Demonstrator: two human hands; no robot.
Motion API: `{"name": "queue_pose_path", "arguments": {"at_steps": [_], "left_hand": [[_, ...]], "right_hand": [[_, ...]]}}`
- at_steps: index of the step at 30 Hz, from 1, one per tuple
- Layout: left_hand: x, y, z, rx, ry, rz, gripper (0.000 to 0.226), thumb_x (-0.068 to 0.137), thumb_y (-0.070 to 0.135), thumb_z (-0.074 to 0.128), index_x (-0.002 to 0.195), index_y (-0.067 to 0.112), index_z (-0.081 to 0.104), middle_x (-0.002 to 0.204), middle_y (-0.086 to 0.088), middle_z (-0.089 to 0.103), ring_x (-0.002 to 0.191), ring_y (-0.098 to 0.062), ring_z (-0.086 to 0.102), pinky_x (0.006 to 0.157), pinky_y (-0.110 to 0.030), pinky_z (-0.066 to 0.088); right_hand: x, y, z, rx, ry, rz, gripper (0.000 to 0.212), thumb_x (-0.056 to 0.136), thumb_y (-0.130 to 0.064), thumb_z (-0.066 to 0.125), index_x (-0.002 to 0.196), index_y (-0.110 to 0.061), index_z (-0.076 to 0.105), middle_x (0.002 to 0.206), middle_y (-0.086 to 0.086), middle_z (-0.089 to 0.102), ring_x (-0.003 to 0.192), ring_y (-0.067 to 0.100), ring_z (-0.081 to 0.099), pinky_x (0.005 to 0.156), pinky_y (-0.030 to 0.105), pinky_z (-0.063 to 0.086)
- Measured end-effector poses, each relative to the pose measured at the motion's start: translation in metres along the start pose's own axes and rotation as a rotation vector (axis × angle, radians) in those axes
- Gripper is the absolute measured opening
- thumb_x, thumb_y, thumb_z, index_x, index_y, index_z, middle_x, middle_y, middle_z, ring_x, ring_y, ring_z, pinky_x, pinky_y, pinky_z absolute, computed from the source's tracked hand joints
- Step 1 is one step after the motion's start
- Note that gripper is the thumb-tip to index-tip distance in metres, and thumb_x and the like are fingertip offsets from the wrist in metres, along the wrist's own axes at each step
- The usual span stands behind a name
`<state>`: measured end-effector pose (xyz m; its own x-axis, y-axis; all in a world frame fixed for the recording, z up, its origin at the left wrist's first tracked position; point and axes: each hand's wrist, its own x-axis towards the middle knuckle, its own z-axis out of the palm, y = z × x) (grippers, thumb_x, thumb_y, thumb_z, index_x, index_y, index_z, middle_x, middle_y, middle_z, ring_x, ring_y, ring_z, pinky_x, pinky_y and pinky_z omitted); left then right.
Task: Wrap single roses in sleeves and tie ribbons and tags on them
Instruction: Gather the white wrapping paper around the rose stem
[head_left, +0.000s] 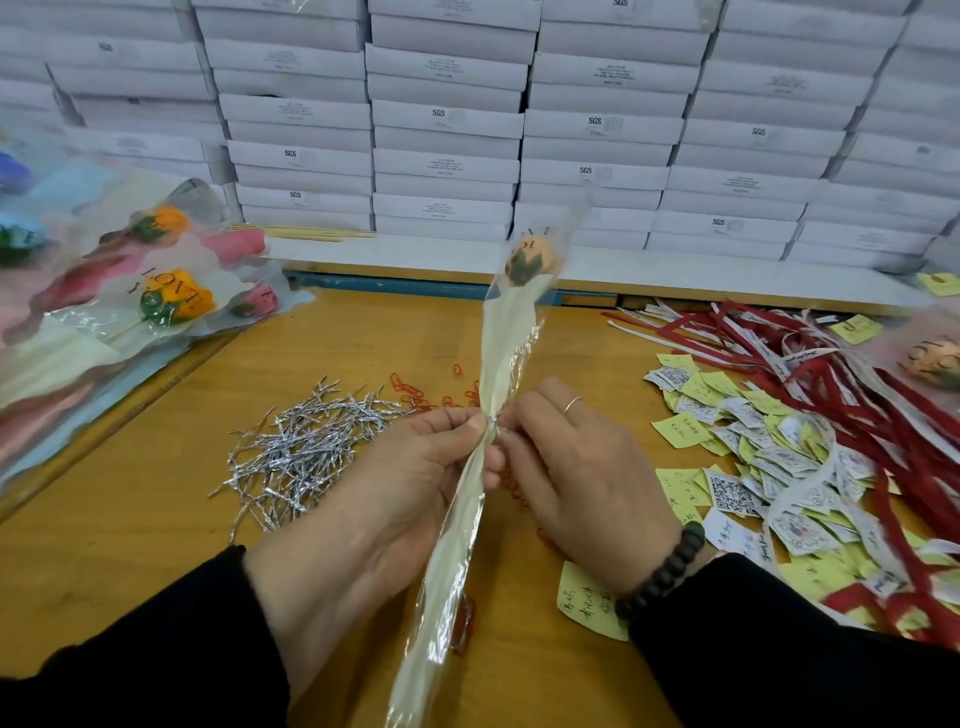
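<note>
A single orange rose (529, 258) sits inside a clear and cream sleeve (506, 353) that I hold upright over the wooden table (156, 519). My left hand (374, 499) grips the gathered sleeve at its waist, thumb on top. My right hand (576, 467) pinches a silver twist tie (492, 420) wound round that waist. A pile of silver twist ties (306, 447) lies to the left. Red and white ribbons (810, 374) and yellow and white tags (769, 457) lie to the right.
Wrapped roses in sleeves (130, 291) are heaped at the left edge. Another wrapped rose (930, 358) lies at the far right. Stacked white boxes (447, 119) form a wall behind the table. Small red clips (415, 389) are scattered mid-table, and one yellow tag (587, 603) lies near my right wrist.
</note>
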<state>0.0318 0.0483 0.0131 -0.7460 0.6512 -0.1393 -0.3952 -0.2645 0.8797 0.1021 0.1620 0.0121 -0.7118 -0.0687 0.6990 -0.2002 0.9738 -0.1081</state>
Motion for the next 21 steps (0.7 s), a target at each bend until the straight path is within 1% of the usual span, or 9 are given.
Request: {"name": "queue_pose_path", "arguments": {"at_steps": [3, 5, 6, 8, 9, 11, 15, 18, 21], "left_hand": [[-0.002, -0.001, 0.001, 0.033, -0.008, 0.007, 0.013, 0.09, 0.006, 0.049, 0.087, 0.001, 0.061, 0.052, -0.005, 0.055, 0.041, -0.009, 0.049, 0.045, -0.017, 0.043], [-0.004, 0.0, 0.002, 0.039, -0.014, 0.026, 0.013, 0.09, 0.005, 0.049, 0.09, -0.001, 0.061, 0.051, -0.007, 0.056, 0.04, -0.01, 0.05, 0.044, -0.017, 0.045], [-0.005, 0.001, 0.003, 0.046, -0.02, 0.043, 0.013, 0.09, 0.004, 0.049, 0.091, -0.001, 0.06, 0.051, -0.008, 0.057, 0.039, -0.01, 0.051, 0.044, -0.016, 0.046], [-0.007, 0.003, 0.004, 0.067, -0.038, 0.079, 0.012, 0.09, 0.004, 0.048, 0.088, -0.001, 0.059, 0.051, -0.01, 0.059, 0.039, -0.011, 0.054, 0.043, -0.016, 0.048], [-0.008, 0.004, 0.005, 0.077, -0.053, 0.093, 0.012, 0.09, 0.004, 0.049, 0.085, -0.001, 0.058, 0.051, -0.011, 0.06, 0.039, -0.011, 0.056, 0.042, -0.016, 0.049], [-0.009, 0.005, 0.006, 0.102, -0.079, 0.104, 0.011, 0.088, 0.004, 0.05, 0.082, -0.001, 0.057, 0.053, -0.012, 0.063, 0.041, -0.013, 0.058, 0.043, -0.017, 0.05], [-0.01, 0.006, 0.004, 0.114, -0.097, 0.073, 0.01, 0.088, 0.002, 0.05, 0.088, -0.005, 0.057, 0.06, -0.018, 0.065, 0.046, -0.017, 0.063, 0.044, -0.02, 0.053], [-0.01, 0.005, 0.004, 0.108, -0.056, 0.039, 0.008, 0.088, -0.001, 0.05, 0.091, -0.006, 0.056, 0.063, -0.021, 0.064, 0.048, -0.019, 0.064, 0.045, -0.021, 0.053], [-0.01, 0.006, 0.003, 0.094, -0.039, 0.019, 0.007, 0.09, -0.001, 0.049, 0.09, -0.005, 0.055, 0.062, -0.021, 0.065, 0.048, -0.019, 0.064, 0.046, -0.022, 0.055]], "right_hand": [[0.0, 0.001, 0.002, 0.165, -0.077, 0.155, 0.016, 0.089, -0.018, 0.045, 0.079, -0.01, 0.054, 0.075, -0.007, 0.054, 0.064, 0.014, 0.051, 0.057, 0.031, 0.044], [0.003, 0.0, 0.002, 0.542, -0.117, 0.346, 0.017, 0.091, -0.011, 0.047, 0.074, -0.01, 0.051, 0.063, -0.014, 0.055, 0.062, 0.003, 0.05, 0.059, 0.019, 0.041], [0.005, -0.002, 0.001, 0.821, -0.142, 0.479, 0.02, 0.092, -0.004, 0.046, 0.072, -0.007, 0.05, 0.056, -0.012, 0.055, 0.056, 0.002, 0.051, 0.056, 0.014, 0.04], [0.01, -0.002, 0.001, 1.29, -0.208, 0.739, 0.026, 0.091, 0.004, 0.042, 0.068, -0.003, 0.05, 0.047, -0.005, 0.052, 0.043, 0.01, 0.046, 0.04, 0.013, 0.035], [0.01, 0.001, 0.001, 1.412, -0.234, 0.836, 0.03, 0.091, 0.004, 0.04, 0.064, -0.004, 0.05, 0.045, 0.0, 0.05, 0.038, 0.011, 0.039, 0.034, 0.014, 0.028], [0.011, 0.003, 0.001, 1.537, -0.307, 0.96, 0.035, 0.089, 0.001, 0.037, 0.058, -0.007, 0.049, 0.044, 0.003, 0.043, 0.033, 0.009, 0.029, 0.032, 0.017, 0.017], [0.011, 0.006, -0.001, 1.496, -0.363, 1.032, 0.037, 0.089, -0.001, 0.039, 0.055, -0.009, 0.05, 0.044, 0.001, 0.04, 0.03, 0.007, 0.029, 0.032, 0.016, 0.017], [0.009, 0.008, 0.0, 1.18, -0.395, 0.96, 0.03, 0.089, -0.007, 0.048, 0.06, -0.01, 0.055, 0.045, 0.0, 0.045, 0.032, 0.008, 0.033, 0.031, 0.016, 0.023], [0.009, 0.012, 0.0, 0.907, -0.371, 0.868, 0.023, 0.086, -0.022, 0.062, 0.066, -0.012, 0.058, 0.046, -0.006, 0.05, 0.036, 0.002, 0.04, 0.036, 0.014, 0.031]]}}
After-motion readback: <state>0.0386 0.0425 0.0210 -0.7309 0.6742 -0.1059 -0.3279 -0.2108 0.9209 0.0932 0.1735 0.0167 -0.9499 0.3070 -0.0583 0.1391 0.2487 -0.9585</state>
